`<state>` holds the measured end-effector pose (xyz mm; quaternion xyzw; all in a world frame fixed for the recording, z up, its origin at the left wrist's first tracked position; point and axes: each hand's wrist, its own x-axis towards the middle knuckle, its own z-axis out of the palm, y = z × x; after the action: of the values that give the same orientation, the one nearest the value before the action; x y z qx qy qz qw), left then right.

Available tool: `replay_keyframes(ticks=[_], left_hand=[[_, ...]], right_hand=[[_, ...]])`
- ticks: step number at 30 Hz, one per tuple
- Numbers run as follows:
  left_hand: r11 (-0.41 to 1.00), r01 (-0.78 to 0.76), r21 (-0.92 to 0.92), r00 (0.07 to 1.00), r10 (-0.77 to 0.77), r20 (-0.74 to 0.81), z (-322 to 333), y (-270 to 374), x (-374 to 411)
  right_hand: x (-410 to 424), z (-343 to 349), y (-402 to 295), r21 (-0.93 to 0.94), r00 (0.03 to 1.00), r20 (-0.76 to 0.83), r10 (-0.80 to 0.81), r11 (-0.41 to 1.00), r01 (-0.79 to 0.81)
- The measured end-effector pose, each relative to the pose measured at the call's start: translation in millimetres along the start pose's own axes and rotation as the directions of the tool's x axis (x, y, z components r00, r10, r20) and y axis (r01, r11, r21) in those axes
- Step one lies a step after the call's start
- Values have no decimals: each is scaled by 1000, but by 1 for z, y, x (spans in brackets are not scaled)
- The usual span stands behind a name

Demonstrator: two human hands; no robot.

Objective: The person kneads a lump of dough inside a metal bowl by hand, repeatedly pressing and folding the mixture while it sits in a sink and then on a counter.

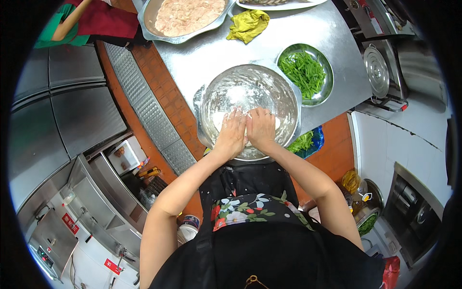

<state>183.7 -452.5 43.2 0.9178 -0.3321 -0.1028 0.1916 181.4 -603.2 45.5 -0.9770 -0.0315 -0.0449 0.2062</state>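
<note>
A large metal basin (245,77) stands at the near edge of the steel table, its inner wall smeared with white flour or dough. Inside it, a white lump of dough (218,120) lies mostly hidden under my hands. My left hand (232,132) presses on the dough with fingers stretched forward and flecked with white. Beside it, my right hand (261,127) is on the dough too, its fingers bent over and a ring on one of them. The two hands nearly touch at the basin's middle.
On the steel table (202,54) are a bowl of cut green vegetable (303,74), a yellow cloth (248,26) and a pan of pale raw meat (189,16). Greens in a blue container (306,142) sit below the table. A person in a red apron (108,20) stands at the far left.
</note>
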Motion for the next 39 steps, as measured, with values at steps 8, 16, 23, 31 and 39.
replay_keyframes(ticks=[8,16,23,31,39], left_hand=[[998,36,41,998,-38,57,12,-21,35],[978,47,-201,986,-13,167,-14,-38,44],[959,19,-283,963,-94,-253,-39,-32,4],[998,-19,-66,862,-17,-506,-25,-29,-32],[968,-21,-249,810,-129,-572,-6,-12,-37]], right_hand=[[38,21,18,30,994,-110,-16,999,19],[55,-7,60,371,914,398,70,899,-231],[26,-41,75,52,897,442,6,998,-33],[36,-47,53,-168,734,670,111,986,4],[37,-34,59,326,883,440,163,887,-326]])
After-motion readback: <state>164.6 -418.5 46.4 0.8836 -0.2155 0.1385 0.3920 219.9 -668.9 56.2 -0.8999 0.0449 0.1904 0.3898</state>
